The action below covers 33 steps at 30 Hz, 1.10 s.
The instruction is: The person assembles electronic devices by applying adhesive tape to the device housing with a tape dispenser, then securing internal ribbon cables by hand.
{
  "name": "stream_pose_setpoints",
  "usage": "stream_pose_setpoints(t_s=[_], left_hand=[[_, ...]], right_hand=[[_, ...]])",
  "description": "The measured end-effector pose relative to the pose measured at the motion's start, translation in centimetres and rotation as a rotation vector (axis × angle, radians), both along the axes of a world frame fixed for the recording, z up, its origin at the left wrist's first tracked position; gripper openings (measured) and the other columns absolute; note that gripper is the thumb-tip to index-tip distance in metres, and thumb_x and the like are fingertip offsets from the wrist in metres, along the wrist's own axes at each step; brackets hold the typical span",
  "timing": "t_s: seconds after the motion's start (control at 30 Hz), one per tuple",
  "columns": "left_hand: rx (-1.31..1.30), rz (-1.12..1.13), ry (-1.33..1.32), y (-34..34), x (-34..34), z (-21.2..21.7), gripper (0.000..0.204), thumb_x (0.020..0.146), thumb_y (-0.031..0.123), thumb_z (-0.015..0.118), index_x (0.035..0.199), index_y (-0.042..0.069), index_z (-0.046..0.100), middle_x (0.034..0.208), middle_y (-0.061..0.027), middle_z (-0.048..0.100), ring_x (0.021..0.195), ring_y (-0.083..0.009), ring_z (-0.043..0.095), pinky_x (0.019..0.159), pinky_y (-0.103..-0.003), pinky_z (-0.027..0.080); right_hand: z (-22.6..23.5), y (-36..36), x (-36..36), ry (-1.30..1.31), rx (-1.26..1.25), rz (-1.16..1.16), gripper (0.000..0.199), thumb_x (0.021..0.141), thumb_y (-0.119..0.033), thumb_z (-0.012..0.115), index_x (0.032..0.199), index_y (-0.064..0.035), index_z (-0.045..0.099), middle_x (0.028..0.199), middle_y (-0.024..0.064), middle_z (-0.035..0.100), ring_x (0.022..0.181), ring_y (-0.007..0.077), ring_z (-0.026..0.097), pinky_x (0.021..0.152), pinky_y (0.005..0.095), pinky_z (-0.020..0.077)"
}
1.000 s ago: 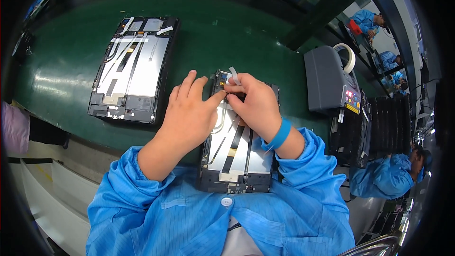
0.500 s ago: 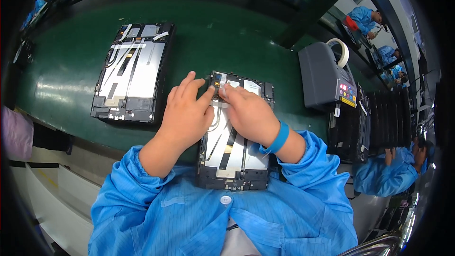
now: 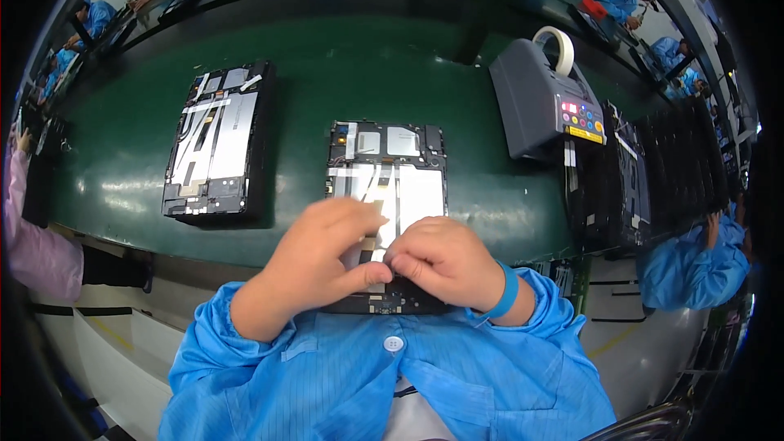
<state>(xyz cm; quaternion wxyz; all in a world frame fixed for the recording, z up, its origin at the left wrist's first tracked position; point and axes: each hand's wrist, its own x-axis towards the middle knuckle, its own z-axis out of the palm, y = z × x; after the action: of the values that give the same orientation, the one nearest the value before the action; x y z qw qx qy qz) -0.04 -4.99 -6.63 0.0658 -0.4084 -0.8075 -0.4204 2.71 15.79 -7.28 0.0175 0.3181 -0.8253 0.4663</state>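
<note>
In front of me lies an opened tablet-like device (image 3: 420,188) with silver inner plates, thin cables and a black frame. Over its lower left part is my left hand (image 3: 314,257), thumb stretched out and apart from the fingers, with nothing seen between them. My right hand (image 3: 445,261), a blue band (image 3: 507,294) at its wrist, is curled with thumb and forefinger pinched together over the device's lower middle. What the pinch holds, if anything, is hidden. The two hands nearly meet there.
A stack of similar opened devices (image 3: 216,143) stands to the left on the green table (image 3: 327,65). At the right are a grey tape dispenser (image 3: 531,102) with a cream tape roll (image 3: 555,51) on top, more devices (image 3: 625,171) and black trays (image 3: 682,163). Other people work around the table.
Both hands have come down from the device's top edge to its lower part, nearer my body. The top is now uncovered, with a white strip across it. My view has shifted too.
</note>
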Motion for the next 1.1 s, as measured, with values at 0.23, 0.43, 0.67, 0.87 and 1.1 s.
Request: stream_pose_setpoints(t_s=[0.23,0.43,0.67,0.87,1.1], left_hand=[[0.066,0.009,0.153,3.2,1.2,0.9,0.013,0.073,0.015,0.073,0.070,0.009,0.062,0.066,-0.0021,0.059,0.059,-0.0232,0.057,0.056,-0.035,0.042],[-0.087,-0.096,0.047,5.5,-1.2,1.9,0.025,0.074,0.023,0.072,0.092,0.006,0.069,0.078,-0.0074,0.064,0.069,-0.0257,0.062,0.061,-0.036,0.048],[-0.381,0.114,0.247,9.0,-5.6,0.6,0.047,0.073,0.021,0.072,0.115,0.005,0.062,0.118,-0.0183,0.055,0.109,-0.0347,0.052,0.092,-0.041,0.044],[-0.496,0.079,0.289,9.6,-7.3,-1.3,0.042,0.069,0.023,0.075,0.109,0.011,0.066,0.126,-0.0188,0.049,0.127,-0.0410,0.038,0.101,-0.047,0.036],[-0.481,0.088,0.201,6.7,-7.3,-1.4,0.039,0.068,0.023,0.076,0.106,0.018,0.068,0.127,-0.0173,0.049,0.129,-0.0413,0.036,0.101,-0.049,0.036]], right_hand=[[0.9,1.4,2.2,-0.062,-0.099,-0.350,0.015,0.081,-0.016,0.064,0.093,-0.0074,0.066,0.085,0.0119,0.066,0.074,0.0293,0.063,0.064,0.0378,0.0493],[1.1,4.3,1.8,0.138,-0.134,-0.363,0.006,0.080,-0.008,0.064,0.084,-0.0035,0.064,0.090,0.0124,0.068,0.080,0.0267,0.065,0.069,0.0340,0.0510],[-1.7,7.5,-2.3,-0.373,-0.436,-0.550,0.013,0.086,-0.009,0.062,0.094,0.0003,0.063,0.087,0.0077,0.067,0.079,0.0116,0.060,0.071,0.0269,0.0492],[-4.0,7.8,-4.5,-0.383,-0.532,-0.442,0.043,0.085,-0.005,0.061,0.125,-0.0026,0.045,0.108,0.0124,0.060,0.087,0.0097,0.057,0.078,0.0249,0.0478],[-2.5,7.1,-8.1,-0.389,-0.234,-0.475,0.051,0.080,-0.008,0.065,0.126,-0.0030,0.043,0.111,0.0176,0.058,0.089,0.0192,0.060,0.081,0.0302,0.0484]])
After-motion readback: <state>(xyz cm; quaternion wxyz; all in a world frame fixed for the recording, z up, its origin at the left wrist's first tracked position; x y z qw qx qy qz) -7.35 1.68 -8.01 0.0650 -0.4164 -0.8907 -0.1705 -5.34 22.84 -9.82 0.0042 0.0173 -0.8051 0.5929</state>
